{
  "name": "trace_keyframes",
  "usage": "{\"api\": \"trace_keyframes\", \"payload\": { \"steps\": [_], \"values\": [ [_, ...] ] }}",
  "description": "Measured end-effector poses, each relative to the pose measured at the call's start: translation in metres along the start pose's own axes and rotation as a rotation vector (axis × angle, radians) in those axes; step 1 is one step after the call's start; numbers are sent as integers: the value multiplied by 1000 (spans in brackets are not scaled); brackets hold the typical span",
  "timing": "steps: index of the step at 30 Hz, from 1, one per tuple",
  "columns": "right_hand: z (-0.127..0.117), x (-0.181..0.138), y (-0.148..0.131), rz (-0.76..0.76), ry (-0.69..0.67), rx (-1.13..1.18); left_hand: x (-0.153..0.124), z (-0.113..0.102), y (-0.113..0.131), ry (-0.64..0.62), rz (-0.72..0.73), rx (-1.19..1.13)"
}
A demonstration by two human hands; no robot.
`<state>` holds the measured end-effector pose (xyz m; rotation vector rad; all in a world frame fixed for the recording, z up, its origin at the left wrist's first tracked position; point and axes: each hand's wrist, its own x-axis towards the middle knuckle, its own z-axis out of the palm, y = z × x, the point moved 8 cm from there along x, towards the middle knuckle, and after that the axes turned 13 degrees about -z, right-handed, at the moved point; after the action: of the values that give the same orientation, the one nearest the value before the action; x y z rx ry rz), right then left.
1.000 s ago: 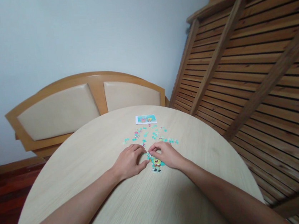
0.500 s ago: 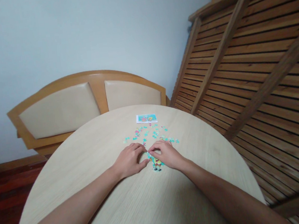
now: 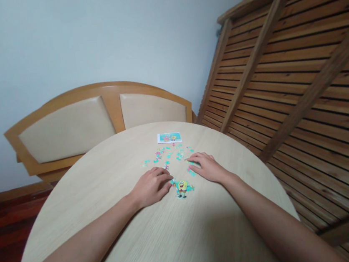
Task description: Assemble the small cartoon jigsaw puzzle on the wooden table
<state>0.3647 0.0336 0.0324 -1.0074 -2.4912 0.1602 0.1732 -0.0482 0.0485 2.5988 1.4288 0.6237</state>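
Observation:
A partly joined jigsaw puzzle [image 3: 183,187] lies on the round table, showing a yellow cartoon sponge figure on teal. At its upper left edge my left hand [image 3: 153,186] is closed, thumb and forefinger pinched on a small teal puzzle piece [image 3: 173,182]. My right hand [image 3: 208,167] is up and to the right of the puzzle, thumb and fingers apart, over loose puzzle pieces [image 3: 191,172]. Part of those pieces is hidden under the fingers. More loose teal and pink pieces [image 3: 159,153] are scattered beyond both hands.
A small picture card [image 3: 169,138] with cartoon figures lies towards the far edge of the pale wooden table [image 3: 118,242]. Behind the table stands a padded headboard [image 3: 67,128] against the wall. A slatted wooden frame [image 3: 301,78] leans on the right.
My right hand has moved away from the joined puzzle, up and right to the loose pieces, and its fingers have spread. My left thumb has come closer to the forefinger.

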Motion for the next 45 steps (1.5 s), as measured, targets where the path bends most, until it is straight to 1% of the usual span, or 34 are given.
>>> {"api": "trace_keyframes", "payload": {
  "steps": [4,9,15,18,21,23,28,32,36,38,42,45],
  "values": [
    [5,-1,7,-14,-11,12,1,2,-11,15,-66,37],
    [3,-2,11,-28,-2,26,3,3,-26,36,-127,52],
    [1,1,-4,-52,33,35,7,0,-40,86,-198,6],
    [6,6,-13,-62,40,40,7,-2,-36,121,-156,-22],
    [16,11,-16,-47,-12,42,6,0,-29,118,-68,-30],
    [19,12,-17,-43,-29,49,6,3,-30,111,-64,-13],
    [11,10,-26,-131,19,91,7,3,-38,127,-103,1],
    [7,10,-39,-177,40,119,6,1,-28,121,-48,-38],
    [5,13,-48,-127,59,133,3,1,-10,63,46,-56],
    [5,13,-50,-92,52,134,2,2,-6,39,70,-48],
    [5,12,-50,-49,46,176,2,2,-7,33,68,-35],
    [4,11,-47,-60,55,180,2,3,-9,30,60,-27]
  ]
}}
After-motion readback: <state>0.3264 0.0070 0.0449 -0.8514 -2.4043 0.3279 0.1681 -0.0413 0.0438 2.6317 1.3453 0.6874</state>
